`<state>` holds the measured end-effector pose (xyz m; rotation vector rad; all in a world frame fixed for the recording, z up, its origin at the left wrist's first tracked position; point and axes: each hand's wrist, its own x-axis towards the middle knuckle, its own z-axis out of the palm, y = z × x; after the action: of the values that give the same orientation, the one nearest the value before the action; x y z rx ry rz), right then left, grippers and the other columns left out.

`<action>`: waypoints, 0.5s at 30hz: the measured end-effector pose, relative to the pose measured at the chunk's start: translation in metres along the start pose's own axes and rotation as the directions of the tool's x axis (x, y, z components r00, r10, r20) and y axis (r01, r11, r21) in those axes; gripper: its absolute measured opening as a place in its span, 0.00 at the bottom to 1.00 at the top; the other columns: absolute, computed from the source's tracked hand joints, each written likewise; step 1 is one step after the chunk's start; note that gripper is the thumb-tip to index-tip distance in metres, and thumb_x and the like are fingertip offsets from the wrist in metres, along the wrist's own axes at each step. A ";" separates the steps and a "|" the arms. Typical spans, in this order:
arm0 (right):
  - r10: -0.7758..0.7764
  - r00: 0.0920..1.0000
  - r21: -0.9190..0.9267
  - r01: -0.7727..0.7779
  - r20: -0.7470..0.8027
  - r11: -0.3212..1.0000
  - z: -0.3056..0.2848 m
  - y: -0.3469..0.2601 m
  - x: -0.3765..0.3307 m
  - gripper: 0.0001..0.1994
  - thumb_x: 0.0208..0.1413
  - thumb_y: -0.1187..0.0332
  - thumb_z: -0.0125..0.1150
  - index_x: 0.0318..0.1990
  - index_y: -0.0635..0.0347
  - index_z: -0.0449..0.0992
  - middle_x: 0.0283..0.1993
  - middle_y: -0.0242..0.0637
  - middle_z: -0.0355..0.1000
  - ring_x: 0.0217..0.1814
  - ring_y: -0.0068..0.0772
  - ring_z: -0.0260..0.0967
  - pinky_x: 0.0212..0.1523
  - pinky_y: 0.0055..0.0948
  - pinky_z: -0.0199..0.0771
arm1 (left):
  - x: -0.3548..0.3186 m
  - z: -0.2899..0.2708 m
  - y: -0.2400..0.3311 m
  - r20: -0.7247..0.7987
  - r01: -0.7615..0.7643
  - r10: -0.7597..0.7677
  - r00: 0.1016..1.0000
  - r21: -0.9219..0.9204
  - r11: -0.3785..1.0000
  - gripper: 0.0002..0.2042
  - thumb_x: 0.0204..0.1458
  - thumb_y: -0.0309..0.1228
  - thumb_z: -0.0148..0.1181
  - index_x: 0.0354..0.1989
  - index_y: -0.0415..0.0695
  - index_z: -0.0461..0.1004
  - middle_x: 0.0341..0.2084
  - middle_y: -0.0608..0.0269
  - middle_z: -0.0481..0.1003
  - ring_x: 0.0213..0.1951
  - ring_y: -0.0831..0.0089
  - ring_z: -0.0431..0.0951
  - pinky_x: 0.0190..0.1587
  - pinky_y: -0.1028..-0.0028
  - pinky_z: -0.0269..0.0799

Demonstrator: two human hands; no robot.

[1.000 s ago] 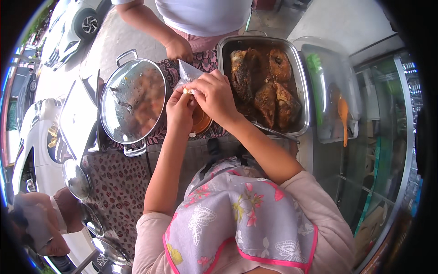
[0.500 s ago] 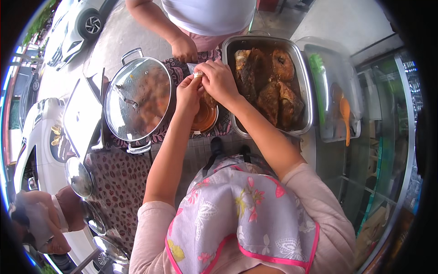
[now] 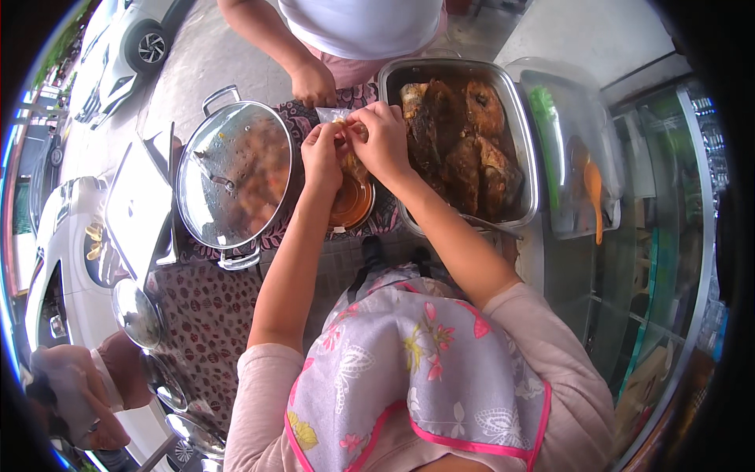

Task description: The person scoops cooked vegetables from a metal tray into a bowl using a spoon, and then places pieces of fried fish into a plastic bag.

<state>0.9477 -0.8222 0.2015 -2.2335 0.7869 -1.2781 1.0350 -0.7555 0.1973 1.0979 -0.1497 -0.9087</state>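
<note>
My left hand [image 3: 321, 159] and my right hand [image 3: 383, 143] meet over the table, their fingertips pinching the neck of a clear plastic bag [image 3: 330, 115]. Its loose top sticks up beyond my fingers, and brown food shows through the lower part between my wrists. Beneath the bag sits a round vessel [image 3: 351, 206] with an orange-brown inside, partly hidden by my forearms. Right of my hands, a rectangular steel tray [image 3: 530, 169] holds several browned fish pieces [image 3: 482, 106] in dark sauce. To the left stands a steel pot with a glass lid [image 3: 236, 169], fogged over chunky food.
Across the table stands a person in a white shirt, one hand [image 3: 313, 83] near the bag. A clear plastic bin [image 3: 578, 118] with an orange spoon [image 3: 594, 200] lies at the right, beside glass shelving [image 3: 637, 315]. More glass lids [image 3: 138, 313] line the left table.
My fingers have shifted on the bag's neck, and more of its clear top shows. A utensil handle now appears at the tray's near edge. The person at lower left has moved.
</note>
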 end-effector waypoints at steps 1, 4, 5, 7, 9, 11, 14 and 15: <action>-0.004 1.000 0.001 0.004 0.022 1.000 0.001 0.002 0.001 0.06 0.34 0.73 0.63 0.24 0.55 0.73 0.26 0.31 0.65 0.33 0.37 0.61 0.35 0.31 0.63 | 0.000 0.001 0.000 -0.002 -0.007 0.007 1.000 0.014 1.000 0.04 0.45 0.26 0.52 0.23 0.40 0.67 0.22 0.65 0.69 0.24 0.79 0.71 0.27 0.81 0.71; -0.003 0.997 0.008 0.003 0.081 1.000 0.003 0.009 0.007 0.05 0.33 0.72 0.62 0.22 0.55 0.73 0.27 0.31 0.65 0.34 0.36 0.61 0.35 0.32 0.62 | 0.000 0.000 0.000 0.015 -0.021 0.020 1.000 0.054 0.998 0.03 0.46 0.26 0.52 0.25 0.41 0.67 0.23 0.65 0.70 0.25 0.79 0.72 0.27 0.81 0.72; 0.007 0.996 0.013 -0.008 0.094 1.000 0.003 0.011 0.008 0.04 0.33 0.71 0.62 0.21 0.55 0.73 0.26 0.30 0.65 0.35 0.36 0.62 0.35 0.33 0.62 | 0.000 -0.001 0.000 0.025 -0.026 0.024 0.999 0.065 0.998 0.03 0.47 0.26 0.52 0.26 0.41 0.67 0.23 0.65 0.70 0.26 0.78 0.73 0.27 0.81 0.72; 0.021 0.992 0.020 -0.024 0.122 1.000 0.002 0.016 0.012 0.04 0.32 0.70 0.61 0.20 0.54 0.73 0.26 0.29 0.65 0.36 0.35 0.62 0.36 0.34 0.61 | -0.001 0.001 0.001 0.085 0.014 -0.019 0.996 0.056 0.998 0.03 0.49 0.27 0.51 0.28 0.40 0.67 0.25 0.64 0.71 0.28 0.78 0.73 0.28 0.80 0.73; 0.031 0.988 0.026 -0.035 0.151 0.999 0.002 0.021 0.017 0.04 0.33 0.69 0.61 0.20 0.53 0.74 0.27 0.29 0.65 0.36 0.35 0.62 0.36 0.34 0.61 | -0.003 0.004 0.005 0.133 0.062 -0.069 0.989 0.057 0.996 0.04 0.51 0.27 0.50 0.31 0.40 0.66 0.27 0.63 0.71 0.29 0.77 0.73 0.30 0.80 0.73; 0.027 0.986 0.056 -0.037 0.166 0.998 0.003 0.022 0.019 0.04 0.33 0.68 0.62 0.20 0.52 0.73 0.27 0.28 0.66 0.36 0.35 0.62 0.36 0.34 0.61 | -0.006 0.001 0.009 0.165 0.115 -0.125 0.978 0.068 0.991 0.05 0.53 0.28 0.48 0.32 0.40 0.66 0.30 0.63 0.71 0.31 0.77 0.73 0.32 0.80 0.73; 0.073 0.987 0.032 -0.078 0.141 0.996 0.002 0.019 0.019 0.03 0.35 0.68 0.61 0.20 0.52 0.73 0.27 0.28 0.66 0.36 0.35 0.62 0.36 0.34 0.61 | 0.001 -0.006 0.004 0.207 0.092 -0.101 0.973 0.051 0.994 0.06 0.55 0.30 0.46 0.34 0.40 0.67 0.31 0.63 0.71 0.33 0.77 0.73 0.37 0.78 0.72; 0.096 0.988 0.012 -0.098 0.123 0.995 0.001 0.017 0.019 0.03 0.35 0.68 0.61 0.20 0.52 0.73 0.27 0.28 0.66 0.36 0.35 0.62 0.36 0.34 0.61 | 0.002 -0.007 0.003 0.198 0.086 -0.092 0.976 0.039 0.996 0.06 0.55 0.30 0.46 0.34 0.40 0.67 0.31 0.63 0.71 0.33 0.77 0.73 0.38 0.78 0.72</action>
<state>0.9517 -0.8471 0.2023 -2.2068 0.8232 -1.0877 1.0416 -0.7511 0.1959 1.0462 -0.2827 -1.1001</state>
